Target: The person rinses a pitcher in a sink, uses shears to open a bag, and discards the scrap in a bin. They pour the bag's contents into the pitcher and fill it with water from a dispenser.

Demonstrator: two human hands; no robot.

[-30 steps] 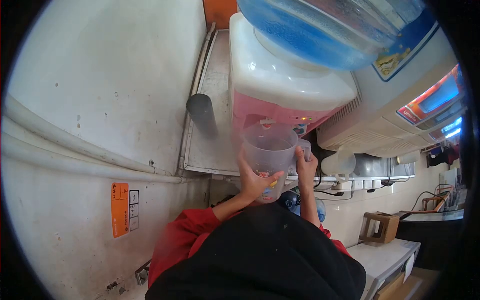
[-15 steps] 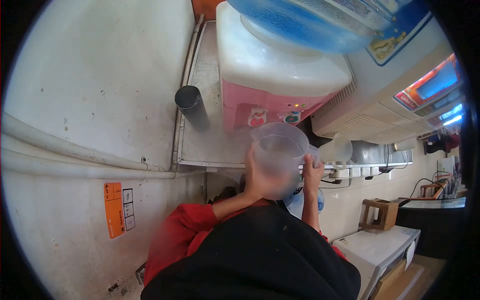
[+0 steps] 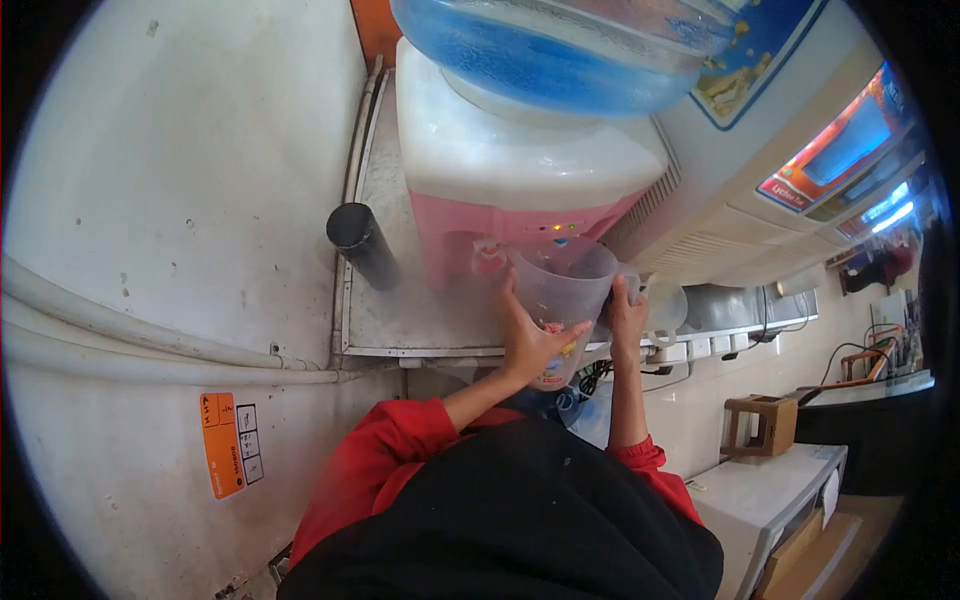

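Observation:
Both hands hold a translucent plastic pitcher [image 3: 572,308] in front of the pink and white water dispenser [image 3: 540,165]. My left hand [image 3: 535,340] is wrapped around the pitcher's side, thumb across its front. Around the handle on the other side, my right hand [image 3: 627,318] is closed. The pitcher's open mouth faces up and overlaps the dispenser's taps in this view. Small red and yellow print shows low on its wall. A blue water bottle [image 3: 550,75] sits upside down on top of the dispenser.
A black cylinder [image 3: 362,245] stands on the metal counter [image 3: 375,325], left of the dispenser. Another translucent pitcher [image 3: 666,308] is to the right, beneath a large beige machine [image 3: 740,225]. White pipes [image 3: 170,355] run along the left wall. A brown wooden stand [image 3: 760,428] rests on a white cabinet [image 3: 760,500].
The pitcher shows less of its inside and more of its outer wall, held closer against the dispenser's front. The whole view has shifted slightly. Both hands keep their hold.

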